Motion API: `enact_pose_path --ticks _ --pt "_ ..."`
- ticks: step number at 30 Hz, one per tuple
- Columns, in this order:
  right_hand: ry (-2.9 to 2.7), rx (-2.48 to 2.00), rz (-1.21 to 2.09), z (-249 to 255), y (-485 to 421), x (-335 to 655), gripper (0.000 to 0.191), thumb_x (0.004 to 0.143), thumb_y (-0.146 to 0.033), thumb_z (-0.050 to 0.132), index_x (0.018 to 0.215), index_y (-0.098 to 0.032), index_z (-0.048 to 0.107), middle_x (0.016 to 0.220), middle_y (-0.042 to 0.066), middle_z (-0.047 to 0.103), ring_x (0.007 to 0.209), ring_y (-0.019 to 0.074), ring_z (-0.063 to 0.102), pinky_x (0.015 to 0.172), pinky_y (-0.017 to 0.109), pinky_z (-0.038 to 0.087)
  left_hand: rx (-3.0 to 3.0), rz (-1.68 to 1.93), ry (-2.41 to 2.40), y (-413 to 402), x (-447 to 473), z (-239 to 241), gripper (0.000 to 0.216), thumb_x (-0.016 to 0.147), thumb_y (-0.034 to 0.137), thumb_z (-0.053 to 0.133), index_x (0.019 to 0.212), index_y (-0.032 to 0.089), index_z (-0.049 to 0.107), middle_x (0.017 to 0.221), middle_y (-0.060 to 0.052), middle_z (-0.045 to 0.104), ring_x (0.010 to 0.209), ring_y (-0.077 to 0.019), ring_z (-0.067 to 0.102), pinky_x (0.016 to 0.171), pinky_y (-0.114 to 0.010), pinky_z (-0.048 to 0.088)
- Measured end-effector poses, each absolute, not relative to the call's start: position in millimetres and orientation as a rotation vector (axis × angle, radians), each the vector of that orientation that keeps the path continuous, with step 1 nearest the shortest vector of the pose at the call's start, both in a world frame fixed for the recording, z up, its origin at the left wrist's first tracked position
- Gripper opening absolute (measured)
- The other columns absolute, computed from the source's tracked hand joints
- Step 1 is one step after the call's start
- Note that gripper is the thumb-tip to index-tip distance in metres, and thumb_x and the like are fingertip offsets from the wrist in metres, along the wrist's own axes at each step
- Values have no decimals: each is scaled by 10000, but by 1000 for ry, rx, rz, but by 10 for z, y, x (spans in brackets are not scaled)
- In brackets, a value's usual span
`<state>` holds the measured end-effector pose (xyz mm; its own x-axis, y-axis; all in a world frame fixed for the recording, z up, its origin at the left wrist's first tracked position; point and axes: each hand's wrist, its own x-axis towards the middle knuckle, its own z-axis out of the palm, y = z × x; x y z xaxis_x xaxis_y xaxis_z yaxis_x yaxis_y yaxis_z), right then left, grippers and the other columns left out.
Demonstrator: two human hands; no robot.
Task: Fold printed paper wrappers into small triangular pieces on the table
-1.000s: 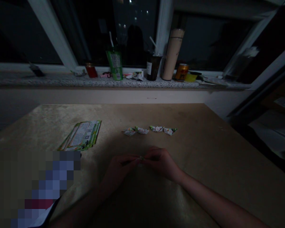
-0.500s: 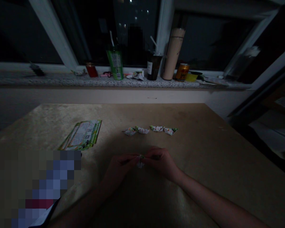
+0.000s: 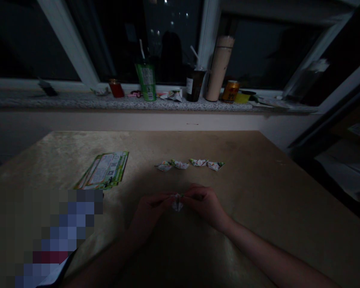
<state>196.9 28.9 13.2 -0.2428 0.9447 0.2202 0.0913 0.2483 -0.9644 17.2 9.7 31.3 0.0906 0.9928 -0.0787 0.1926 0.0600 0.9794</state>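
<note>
My left hand point(image 3: 148, 212) and my right hand point(image 3: 204, 204) meet over the middle of the tan table point(image 3: 258, 192). Both pinch a small folded piece of printed paper point(image 3: 177, 202) between their fingertips, one hand on each side of it. Just beyond the hands lies a row of several small folded paper shapes point(image 3: 189, 164), white with green and orange print. A stack of green and white printed sheets point(image 3: 103, 171) lies flat to the left of that row.
A stone windowsill point(image 3: 78, 102) runs behind the table with a green cup with straw point(image 3: 146, 82), a dark cup point(image 3: 193, 84), a tall beige tube point(image 3: 218, 68), an orange can point(image 3: 229, 91) and a red jar point(image 3: 116, 89). The room is dim.
The small folded paper has opened out between my fingertips and shows more of its white underside. The hands have hardly moved.
</note>
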Motion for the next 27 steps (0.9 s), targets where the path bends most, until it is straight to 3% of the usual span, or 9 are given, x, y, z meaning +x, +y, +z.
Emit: enact_pose_path --ticks 5,12,17,27 --pt "-1435 -1044 1179 144 341 2024 159 700 -285 703 601 -171 653 650 2 586 601 115 520 534 219 388 1251 1058 1436 103 167 315 193 689 381 673 763 222 754 885 -20 740 883 -255 663 830 -337 486" --pt "-1428 -1064 1162 154 377 2062 151 688 -268 709 596 -166 646 662 2 587 626 120 519 563 225 389 1271 1015 1607 117 124 290 261 682 441 659 747 200 735 750 -17 730 722 -227 661 645 -284 493" --pt "-1425 -1085 1135 157 391 2076 137 689 -264 706 608 -167 652 664 8 596 637 128 530 577 234 395 1271 1030 1607 122 140 308 251 664 436 658 739 205 726 719 -4 717 713 -217 651 647 -276 488" --pt "-1376 -1051 1128 125 387 2068 123 693 -282 704 643 -177 662 686 14 614 647 136 541 602 250 404 1393 1038 1527 111 142 215 292 793 465 545 694 192 573 614 34 579 589 -149 542 553 -226 409"
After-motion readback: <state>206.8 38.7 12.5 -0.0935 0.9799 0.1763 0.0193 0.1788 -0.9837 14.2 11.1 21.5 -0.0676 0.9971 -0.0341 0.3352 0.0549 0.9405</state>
